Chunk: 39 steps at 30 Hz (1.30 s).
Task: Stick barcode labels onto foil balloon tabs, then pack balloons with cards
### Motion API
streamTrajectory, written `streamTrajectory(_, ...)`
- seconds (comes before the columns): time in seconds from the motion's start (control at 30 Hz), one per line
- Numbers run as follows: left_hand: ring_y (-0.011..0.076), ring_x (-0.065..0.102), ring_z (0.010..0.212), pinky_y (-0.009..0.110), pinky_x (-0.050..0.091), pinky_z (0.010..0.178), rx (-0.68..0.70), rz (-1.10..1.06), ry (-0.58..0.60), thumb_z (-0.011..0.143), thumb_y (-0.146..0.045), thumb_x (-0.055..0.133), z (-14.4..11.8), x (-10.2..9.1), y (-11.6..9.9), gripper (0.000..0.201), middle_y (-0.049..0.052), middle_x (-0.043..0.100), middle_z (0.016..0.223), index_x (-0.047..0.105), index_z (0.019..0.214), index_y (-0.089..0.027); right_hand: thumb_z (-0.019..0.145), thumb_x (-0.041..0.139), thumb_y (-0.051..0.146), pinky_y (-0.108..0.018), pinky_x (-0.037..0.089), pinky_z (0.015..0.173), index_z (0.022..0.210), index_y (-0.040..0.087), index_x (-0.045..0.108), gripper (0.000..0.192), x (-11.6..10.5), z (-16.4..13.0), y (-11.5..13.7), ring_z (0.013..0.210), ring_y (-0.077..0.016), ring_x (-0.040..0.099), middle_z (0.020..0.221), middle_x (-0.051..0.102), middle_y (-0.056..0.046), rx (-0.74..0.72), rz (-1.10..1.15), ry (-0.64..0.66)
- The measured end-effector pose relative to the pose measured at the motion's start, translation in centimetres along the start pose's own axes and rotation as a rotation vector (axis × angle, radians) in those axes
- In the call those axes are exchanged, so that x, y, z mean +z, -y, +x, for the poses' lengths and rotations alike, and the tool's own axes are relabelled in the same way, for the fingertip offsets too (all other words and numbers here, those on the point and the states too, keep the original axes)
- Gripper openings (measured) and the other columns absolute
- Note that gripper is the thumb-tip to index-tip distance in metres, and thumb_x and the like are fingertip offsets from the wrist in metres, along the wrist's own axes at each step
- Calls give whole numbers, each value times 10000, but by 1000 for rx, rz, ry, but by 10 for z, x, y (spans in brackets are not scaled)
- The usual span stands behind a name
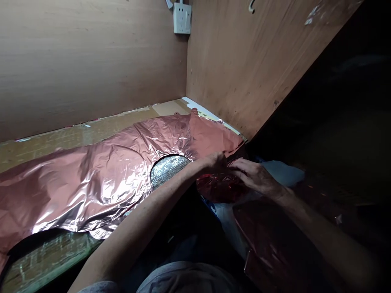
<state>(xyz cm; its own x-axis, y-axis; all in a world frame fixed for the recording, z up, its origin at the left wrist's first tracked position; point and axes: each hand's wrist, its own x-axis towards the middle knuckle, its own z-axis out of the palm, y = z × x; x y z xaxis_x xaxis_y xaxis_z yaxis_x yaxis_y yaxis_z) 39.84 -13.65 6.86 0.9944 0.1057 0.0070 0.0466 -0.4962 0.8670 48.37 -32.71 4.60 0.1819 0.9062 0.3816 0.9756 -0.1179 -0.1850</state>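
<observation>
A large, flat rose-pink foil balloon [91, 175] lies wrinkled and shiny across the worktop, with small tabs along its far edge. My left hand [217, 162] is closed at the right end of the foil, fingers curled down and partly hidden. Opposite it, my right hand [253, 174] reaches in from the right, its bent fingertips meeting the foil close to the left hand. Dark red-looking foil [224, 187] hangs in shadow below both hands. Exactly what lies between the fingertips is too dark to make out.
Wooden panels [91, 61] form a corner behind the worktop [122, 118], which is covered in brown tape. A white power socket [182, 18] hangs in that corner. Pale plastic [284, 173] and more reddish wrapping [265, 236] sit in the dark at right.
</observation>
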Motion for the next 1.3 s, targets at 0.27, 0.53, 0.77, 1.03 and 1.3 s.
streamTrajectory(0.27,64,367,480,213,245,465,-25,-228,214,419,-531,911,-6,3,17,519,-55,452,466,627,533,-112,946,596,218,-377,487,889,1113,151,653,189,22,-35,22,948,-242,623,1010,683,-117,-31,-378,-300)
streamTrajectory(0.53,76,473,504,202,292,460,-81,-281,-374,585,-507,850,13,-37,9,438,2,579,564,677,621,-106,958,546,144,-409,486,983,900,194,677,151,40,-62,20,1043,-232,660,1091,725,-95,-170,-379,-275)
streamTrajectory(0.77,81,521,494,182,407,455,-245,-604,-1276,606,-407,762,-85,-106,73,351,-13,576,616,601,726,-119,1025,457,405,-321,525,658,938,170,680,335,34,-69,20,753,-195,698,899,724,-76,-99,-245,22)
streamTrajectory(1.03,159,628,517,288,543,518,-494,-224,-1339,748,-371,661,-217,-77,88,540,12,676,756,514,1226,-168,984,559,390,-344,494,1005,1224,149,648,351,48,78,96,1157,-228,633,1235,680,-134,-334,-10,-289)
streamTrajectory(1.3,346,480,1340,504,406,1100,-487,784,-1344,925,-367,481,-266,-84,79,545,202,519,1411,463,1407,-113,924,526,621,-499,357,1149,1391,117,546,688,145,145,149,1397,-326,417,1482,493,-167,-529,93,162)
